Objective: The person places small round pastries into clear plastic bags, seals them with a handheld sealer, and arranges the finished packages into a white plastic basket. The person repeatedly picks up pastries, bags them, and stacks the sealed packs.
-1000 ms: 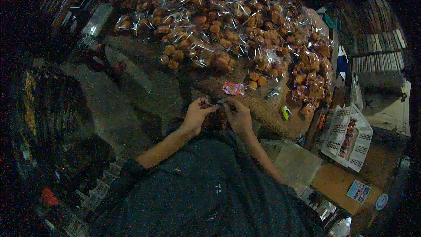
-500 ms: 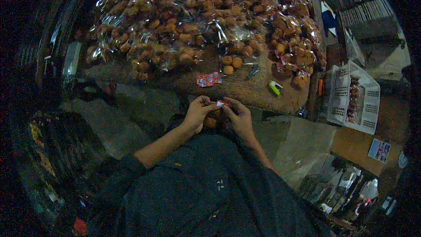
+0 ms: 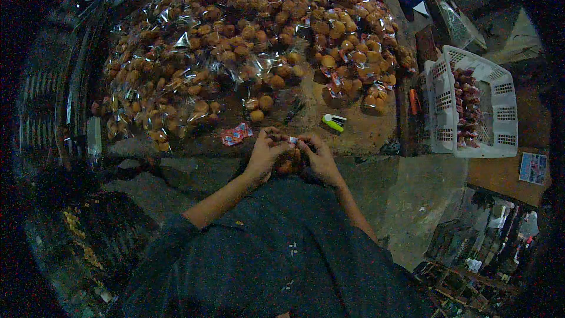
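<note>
Both hands meet just in front of the near edge of the wooden table (image 3: 368, 131), and the small white-and-red label (image 3: 292, 139) lies between their fingertips. The left hand (image 3: 263, 156) has thumb and fingers closed in a pinch at one end of it; the right hand (image 3: 318, 158) pinches at the other end. Brown balls (image 3: 287, 167) show beneath the label, between the hands and close to the dark shirt (image 3: 282, 241); they seem to be in a bag, but it is too dark to tell whether either hand also grips its film. For neat work, the two pinches should pull evenly, so that the label stays straight, its fold flat and its edges level. A light grip seems best, since thin paper would crease and the balls could be crushed if squeezed. Resting the balls against the body would take weight off the fingers. The pile of red labels (image 3: 237, 134) lies near the left hand, and the yellow-green stapler (image 3: 333, 122), as it appears to be, lies beyond the right, both on the table. Clear bags of brown balls (image 3: 235, 53) heap up behind.
</note>
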Motion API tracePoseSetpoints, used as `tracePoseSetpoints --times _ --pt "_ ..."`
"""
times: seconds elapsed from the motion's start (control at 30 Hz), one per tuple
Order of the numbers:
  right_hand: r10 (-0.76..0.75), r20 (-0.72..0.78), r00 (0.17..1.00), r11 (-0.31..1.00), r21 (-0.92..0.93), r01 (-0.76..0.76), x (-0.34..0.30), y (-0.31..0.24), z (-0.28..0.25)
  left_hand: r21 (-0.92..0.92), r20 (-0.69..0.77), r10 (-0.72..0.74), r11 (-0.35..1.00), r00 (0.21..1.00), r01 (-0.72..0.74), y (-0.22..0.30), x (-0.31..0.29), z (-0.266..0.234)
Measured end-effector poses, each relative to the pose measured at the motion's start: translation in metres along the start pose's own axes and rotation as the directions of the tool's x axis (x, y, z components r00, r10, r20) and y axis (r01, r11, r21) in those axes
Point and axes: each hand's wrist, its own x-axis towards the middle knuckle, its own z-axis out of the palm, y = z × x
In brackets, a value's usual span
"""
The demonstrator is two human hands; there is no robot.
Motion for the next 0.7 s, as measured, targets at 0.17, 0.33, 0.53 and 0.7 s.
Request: tracePoseSetpoints --times 0.17,0.33,0.53,0.7 --pt "0.019 0.112 0.994 1.0 -0.003 -0.019 0.017 0.037 -0.041 0.095 -0.074 -0.009 0.995 0.997 0.016 -0.011 0.011 0.025" --pt "-0.25 -0.247 0.936 0.91 -0.391 0.139 0.059 0.112 -0.084 0.156 -0.191 0.073 0.987 0.979 -0.043 -0.012 0.012 0.034" --pt "-0.552 -0.109 0.827 0.591 -0.751 0.296 0.074 0.138 -0.106 0.221 -0.196 0.084 0.975 0.977 -0.039 -0.013 0.016 0.04" --pt "0.049 -0.361 0.931 0.984 0.176 0.016 0.058 0.086 -0.062 0.436 -0.118 0.186 0.892 0.976 -0.117 -0.006 0.023 0.044"
